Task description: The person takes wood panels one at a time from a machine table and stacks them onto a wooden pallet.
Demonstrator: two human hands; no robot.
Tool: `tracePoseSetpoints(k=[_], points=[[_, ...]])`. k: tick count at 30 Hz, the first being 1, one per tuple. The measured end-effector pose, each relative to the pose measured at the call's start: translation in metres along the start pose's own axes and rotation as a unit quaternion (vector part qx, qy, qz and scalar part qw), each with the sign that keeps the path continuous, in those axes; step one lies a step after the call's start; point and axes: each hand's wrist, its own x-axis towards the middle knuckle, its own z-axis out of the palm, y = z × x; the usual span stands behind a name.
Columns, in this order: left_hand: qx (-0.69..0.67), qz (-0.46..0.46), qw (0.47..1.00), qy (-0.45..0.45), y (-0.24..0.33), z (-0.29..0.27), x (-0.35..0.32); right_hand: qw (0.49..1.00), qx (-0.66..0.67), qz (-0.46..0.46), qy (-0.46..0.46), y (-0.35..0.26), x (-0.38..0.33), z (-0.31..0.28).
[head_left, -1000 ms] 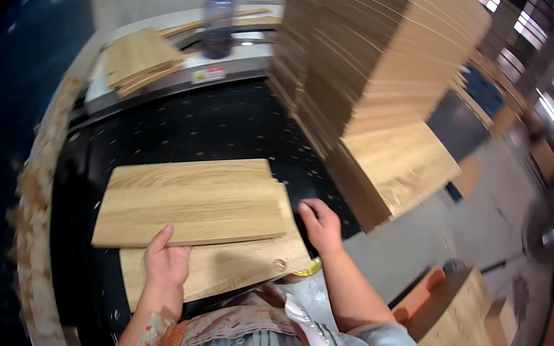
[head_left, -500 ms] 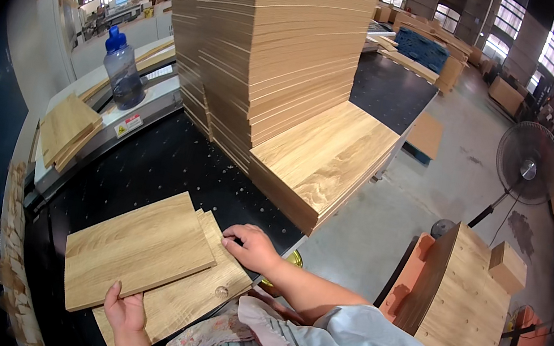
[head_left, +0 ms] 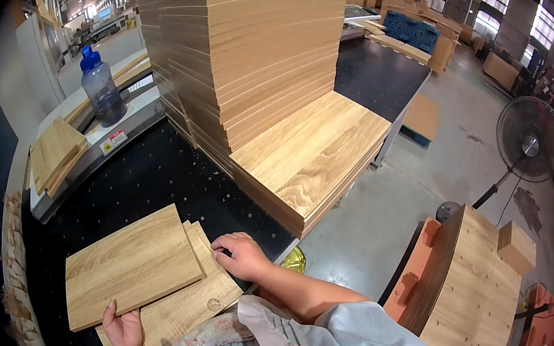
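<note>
An upper wood-grain board (head_left: 133, 266) lies tilted across a lower board (head_left: 197, 299), which has a small round mark near its near right corner. My left hand (head_left: 123, 327) grips the upper board's near edge, thumb on top and the other fingers partly hidden beneath. At the far right edge of the lower board, my right hand (head_left: 241, 255) is curled closed. Its fingertips touch that edge, and what lies inside them is hidden. Another board edge shows just under the upper board's right end. Both boards rest at the near end of a black dotted worktable (head_left: 145, 173).
A tall stack of boards (head_left: 269, 47) stands ahead, beside a lower wood-grain pile (head_left: 314, 146). At left, a blue-capped bottle (head_left: 103, 96) and small boards (head_left: 54, 154) sit on a machine ledge. Drilled panels (head_left: 473, 294) and a standing fan (head_left: 530, 146) are at right.
My view has shifted slightly, so the stack appears farther left. Both hands keep their places on the boards, with no clear movement between hands and boards.
</note>
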Motion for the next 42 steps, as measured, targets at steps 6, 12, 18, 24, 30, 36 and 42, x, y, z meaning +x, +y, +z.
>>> tracePoseSetpoints(k=[6, 12, 18, 24, 30, 36, 42], points=[[0.006, -0.003, 1.0, -0.015, 0.0, 0.0, -0.001, 1.0, -0.018, 0.001, -0.003, -0.003, 0.0, 0.0], [-0.004, -0.013, 1.0, -0.014, 0.002, -0.002, -0.001, 1.0, -0.029, -0.004, -0.007, -0.003, 0.001, 0.002], [-0.006, -0.017, 1.0, -0.012, 0.002, -0.006, 0.003, 0.999, -0.034, -0.017, 0.005, -0.004, -0.001, 0.001], [-0.017, -0.024, 1.0, -0.004, 0.0, -0.004, 0.005, 0.999, -0.033, -0.022, 0.011, -0.006, -0.001, -0.003], [-0.034, -0.023, 0.999, -0.018, 0.006, -0.003, -0.004, 0.999, -0.028, -0.031, 0.014, -0.009, 0.002, 0.004], [-0.051, -0.035, 0.998, -0.015, -0.006, 0.006, 0.0, 0.99, 0.08, 0.116, 0.013, -0.016, 0.009, -0.011], [-0.075, -0.023, 0.996, -0.045, -0.001, 0.003, -0.005, 0.998, -0.029, -0.048, 0.021, -0.025, 0.108, 0.004]])
